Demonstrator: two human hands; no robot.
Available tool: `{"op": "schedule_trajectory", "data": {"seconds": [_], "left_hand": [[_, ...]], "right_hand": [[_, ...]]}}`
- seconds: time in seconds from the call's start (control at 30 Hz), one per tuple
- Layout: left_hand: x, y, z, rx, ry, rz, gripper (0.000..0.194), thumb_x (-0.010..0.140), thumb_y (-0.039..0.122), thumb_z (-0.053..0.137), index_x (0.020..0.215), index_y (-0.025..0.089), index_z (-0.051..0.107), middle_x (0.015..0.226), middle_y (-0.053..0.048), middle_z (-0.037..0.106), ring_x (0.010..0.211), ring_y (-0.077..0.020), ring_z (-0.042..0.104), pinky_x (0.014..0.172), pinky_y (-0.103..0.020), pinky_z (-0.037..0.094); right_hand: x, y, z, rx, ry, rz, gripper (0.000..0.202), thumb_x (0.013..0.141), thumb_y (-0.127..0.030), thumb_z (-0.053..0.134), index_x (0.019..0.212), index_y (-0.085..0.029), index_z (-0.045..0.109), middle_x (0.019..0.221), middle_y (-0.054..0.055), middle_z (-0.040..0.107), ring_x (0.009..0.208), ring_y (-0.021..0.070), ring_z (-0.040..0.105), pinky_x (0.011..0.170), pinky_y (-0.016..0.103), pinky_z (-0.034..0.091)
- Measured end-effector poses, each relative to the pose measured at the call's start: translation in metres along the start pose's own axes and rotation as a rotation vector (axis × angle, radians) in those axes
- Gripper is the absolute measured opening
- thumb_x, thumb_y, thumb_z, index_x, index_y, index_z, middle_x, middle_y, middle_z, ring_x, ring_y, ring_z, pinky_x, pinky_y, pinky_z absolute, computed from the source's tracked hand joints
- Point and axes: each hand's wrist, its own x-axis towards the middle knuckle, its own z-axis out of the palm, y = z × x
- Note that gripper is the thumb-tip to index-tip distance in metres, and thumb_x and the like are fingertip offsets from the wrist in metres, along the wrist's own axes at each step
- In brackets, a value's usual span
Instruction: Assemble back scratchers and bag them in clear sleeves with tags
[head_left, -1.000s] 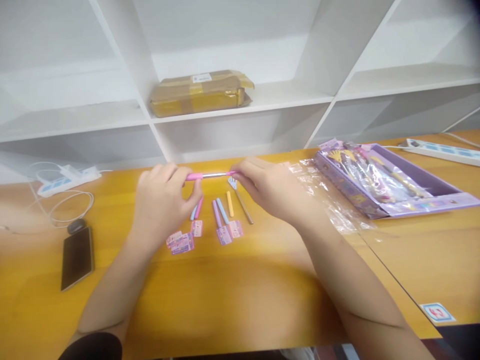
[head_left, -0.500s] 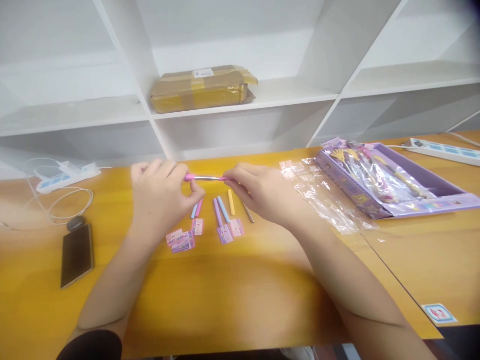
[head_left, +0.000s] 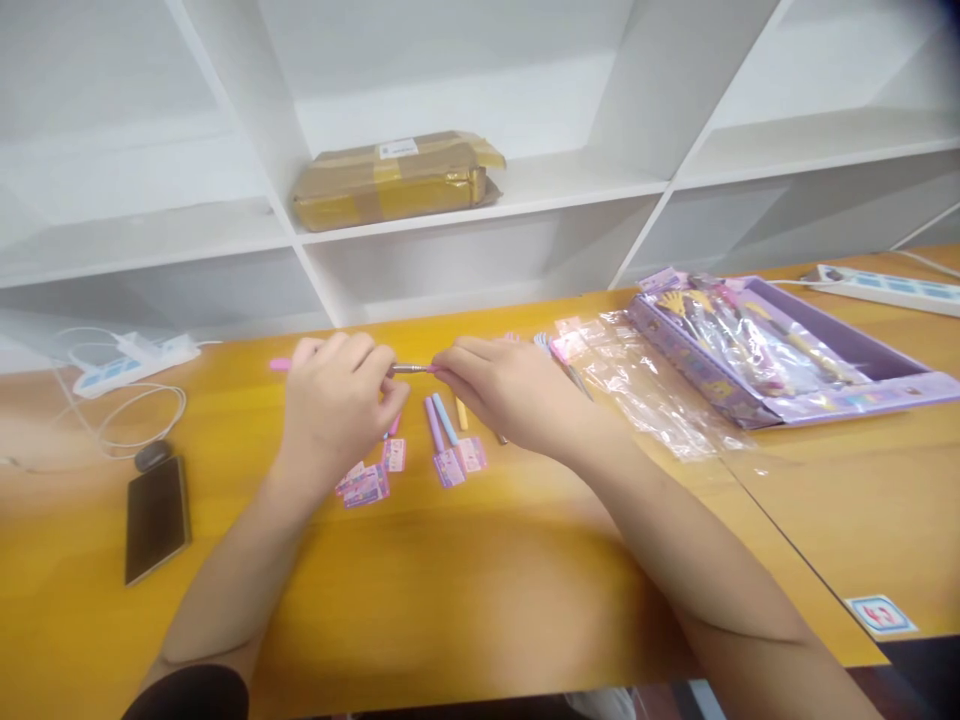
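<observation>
Between my hands, above the table, is a pink back scratcher with a thin metal rod (head_left: 410, 368). My left hand (head_left: 334, 400) wraps around its handle, whose pink end sticks out to the left. My right hand (head_left: 502, 390) pinches the far end of the rod; the head is hidden in the fingers. Beneath lie a purple handle (head_left: 433, 424), a blue handle (head_left: 445, 420) and a yellow handle (head_left: 462, 413), partly covered by my right hand. Small printed cards (head_left: 450, 468) lie in front. Striped claw-shaped tips (head_left: 541, 342) show beyond my right hand.
Clear plastic bags (head_left: 637, 390) lie right of my hands, beside a purple box (head_left: 840, 412) of wrapped back scratchers. A phone (head_left: 157, 520), a white cable and a power strip (head_left: 135, 362) are at the left. A taped carton (head_left: 390, 185) sits on the shelf.
My left hand has slid rightward along the handle, so its pink end now protrudes on the left. Less metal rod shows between my hands. Claw-shaped tips have come into view behind my right hand.
</observation>
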Motion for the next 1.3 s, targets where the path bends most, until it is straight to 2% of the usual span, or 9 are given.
{"op": "schedule_trajectory", "data": {"seconds": [0.07, 0.13, 0.2, 0.3, 0.43, 0.6, 0.9, 1.1, 1.3], "left_hand": [[0.001, -0.007, -0.001, -0.008, -0.026, -0.016, 0.017, 0.088, 0.013, 0.056, 0.076, 0.023, 0.062, 0.074, -0.002, 0.067, 0.073, -0.0224, 0.058, 0.075, -0.041, 0.035], [0.001, -0.03, -0.006, 0.024, -0.045, -0.088, 0.017, 0.089, 0.014, 0.055, 0.076, 0.023, 0.062, 0.075, -0.002, 0.066, 0.074, -0.0218, 0.056, 0.075, -0.04, 0.034], [0.0, -0.066, -0.015, 0.104, -0.016, -0.225, 0.015, 0.09, 0.018, 0.054, 0.078, 0.022, 0.063, 0.078, -0.004, 0.066, 0.076, -0.0218, 0.053, 0.074, -0.04, 0.03], [-0.004, -0.116, -0.026, 0.207, 0.039, -0.378, 0.018, 0.088, 0.025, 0.051, 0.072, 0.022, 0.057, 0.07, -0.003, 0.058, 0.079, -0.0229, 0.048, 0.075, -0.04, 0.026], [-0.005, -0.128, -0.02, 0.162, -0.056, -0.346, 0.018, 0.092, 0.027, 0.05, 0.076, 0.022, 0.059, 0.076, -0.002, 0.064, 0.087, -0.0224, 0.053, 0.083, -0.041, 0.028], [-0.001, -0.114, -0.003, 0.142, -0.119, -0.375, 0.019, 0.093, 0.027, 0.048, 0.079, 0.023, 0.06, 0.08, -0.002, 0.066, 0.09, -0.0227, 0.052, 0.086, -0.041, 0.028], [-0.005, -0.13, 0.006, 0.157, -0.099, -0.457, 0.016, 0.088, 0.027, 0.049, 0.073, 0.022, 0.054, 0.073, -0.002, 0.057, 0.088, -0.0227, 0.049, 0.085, -0.04, 0.028], [-0.004, -0.123, -0.003, 0.157, -0.07, -0.448, 0.014, 0.087, 0.03, 0.05, 0.076, 0.023, 0.054, 0.074, -0.002, 0.055, 0.088, -0.0232, 0.049, 0.087, -0.041, 0.03], [0.002, -0.11, -0.018, 0.182, -0.074, -0.437, 0.023, 0.089, 0.032, 0.053, 0.071, 0.022, 0.042, 0.071, 0.0, 0.045, 0.08, -0.0213, 0.039, 0.08, -0.041, 0.024]], "right_hand": [[-0.001, 0.007, -0.004, -0.037, 0.023, -0.03, 0.031, 0.117, -0.028, 0.048, 0.11, -0.018, 0.076, 0.093, 0.005, 0.077, 0.073, 0.0176, 0.061, 0.067, 0.033, 0.034], [-0.007, 0.03, -0.018, -0.053, 0.115, -0.062, 0.029, 0.115, -0.02, 0.048, 0.116, -0.02, 0.077, 0.101, 0.006, 0.081, 0.08, 0.0187, 0.067, 0.072, 0.033, 0.041], [-0.02, 0.068, -0.039, -0.057, 0.291, -0.059, 0.029, 0.112, -0.018, 0.051, 0.117, -0.023, 0.079, 0.107, 0.007, 0.083, 0.093, 0.0204, 0.072, 0.082, 0.033, 0.048], [-0.05, 0.131, -0.071, -0.115, 0.462, 0.159, 0.02, 0.109, -0.027, 0.062, 0.104, -0.027, 0.081, 0.094, 0.006, 0.083, 0.088, 0.0212, 0.071, 0.085, 0.034, 0.052], [-0.078, 0.177, -0.083, -0.157, 0.485, 0.263, 0.022, 0.102, -0.019, 0.063, 0.1, -0.027, 0.083, 0.091, 0.007, 0.082, 0.084, 0.0203, 0.07, 0.082, 0.032, 0.054], [-0.077, 0.185, -0.07, -0.156, 0.487, 0.207, 0.021, 0.102, -0.02, 0.063, 0.098, -0.026, 0.083, 0.089, 0.006, 0.082, 0.083, 0.0209, 0.067, 0.081, 0.031, 0.053], [-0.059, 0.188, -0.055, -0.158, 0.506, 0.225, 0.025, 0.107, -0.029, 0.058, 0.103, -0.027, 0.082, 0.092, 0.006, 0.083, 0.085, 0.0214, 0.065, 0.087, 0.035, 0.055], [-0.062, 0.175, -0.062, -0.066, 0.582, 0.206, 0.026, 0.107, -0.026, 0.057, 0.103, -0.026, 0.082, 0.088, 0.004, 0.081, 0.073, 0.0168, 0.066, 0.078, 0.031, 0.054], [-0.068, 0.174, -0.064, -0.057, 0.482, 0.38, 0.02, 0.105, -0.023, 0.061, 0.104, -0.027, 0.081, 0.095, 0.005, 0.082, 0.07, 0.0146, 0.069, 0.079, 0.029, 0.055]]}}
